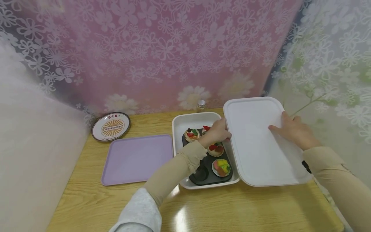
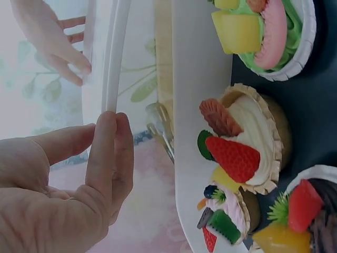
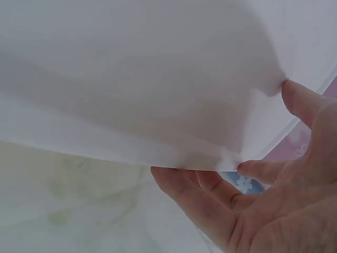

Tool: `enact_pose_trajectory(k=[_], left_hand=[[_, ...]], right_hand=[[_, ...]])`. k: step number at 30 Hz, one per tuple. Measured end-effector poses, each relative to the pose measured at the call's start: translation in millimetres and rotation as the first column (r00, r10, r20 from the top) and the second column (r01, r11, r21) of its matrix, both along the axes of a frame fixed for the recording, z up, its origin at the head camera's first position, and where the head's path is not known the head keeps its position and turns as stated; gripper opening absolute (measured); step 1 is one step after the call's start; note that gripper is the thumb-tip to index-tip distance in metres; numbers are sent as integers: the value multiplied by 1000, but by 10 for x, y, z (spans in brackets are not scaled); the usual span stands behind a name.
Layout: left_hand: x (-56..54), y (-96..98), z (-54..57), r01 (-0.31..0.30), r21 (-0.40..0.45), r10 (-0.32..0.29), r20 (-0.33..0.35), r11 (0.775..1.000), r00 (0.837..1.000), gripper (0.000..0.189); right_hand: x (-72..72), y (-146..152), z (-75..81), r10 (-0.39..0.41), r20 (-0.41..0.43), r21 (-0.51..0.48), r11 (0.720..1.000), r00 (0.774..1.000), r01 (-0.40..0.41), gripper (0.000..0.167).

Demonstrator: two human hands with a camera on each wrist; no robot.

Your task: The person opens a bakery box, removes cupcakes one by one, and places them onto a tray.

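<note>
A white rectangular lid (image 1: 255, 141) is held tilted at the right of a white box (image 1: 197, 116). My left hand (image 1: 215, 132) pinches its left edge beside the box's right wall. At the opposite edge, my right hand (image 1: 297, 132) grips the lid, thumb on the upper face and other fingers at the rim, as the right wrist view shows. Inside the box sits a dark muffin tin (image 1: 209, 162) bearing several toy-like fruit tarts, among them one with yellow fruit (image 1: 222, 167) and a cream one with a strawberry (image 2: 234, 158). My left forearm hides part of the tin.
Left of the box lies a purple tray (image 1: 139, 159). Behind it, a round patterned plate (image 1: 111, 126) leans up near the flowered curtain (image 1: 162, 64). A small jar with a silver cap (image 1: 201, 104) stands behind the box. The wooden table (image 1: 220, 209) ends at the right.
</note>
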State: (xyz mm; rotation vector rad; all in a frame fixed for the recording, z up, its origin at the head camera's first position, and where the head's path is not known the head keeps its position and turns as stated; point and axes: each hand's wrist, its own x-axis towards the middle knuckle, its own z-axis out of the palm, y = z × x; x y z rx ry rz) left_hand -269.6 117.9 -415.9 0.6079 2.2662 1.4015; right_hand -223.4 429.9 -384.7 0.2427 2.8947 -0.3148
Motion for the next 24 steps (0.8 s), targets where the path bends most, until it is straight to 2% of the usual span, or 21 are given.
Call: enact_pose_trajectory(k=[3, 7, 14, 19, 24], left_hand=[[-11, 69, -36, 0, -16, 0, -1, 1000, 1000, 35], [-21, 144, -73, 10, -59, -12, -34, 998, 999, 34], [7, 243, -56, 2, -104, -6, -31, 995, 999, 31], [49, 316, -28, -22, -130, 27, 39, 991, 999, 42], [60, 384, -2, 17, -194, 7, 119, 981, 993, 65]], right_hand=[[5, 39, -23, -4, -1, 9, 1000, 1000, 4, 111], [-1, 96, -78, -11, -6, 16, 1000, 1000, 11, 111], [-19, 213, -181, -27, -15, 20, 999, 1000, 27, 113], [-28, 288, -225, -45, -7, 18, 999, 999, 45, 114], [-36, 360, -270, -37, -8, 19, 999, 999, 37, 117]])
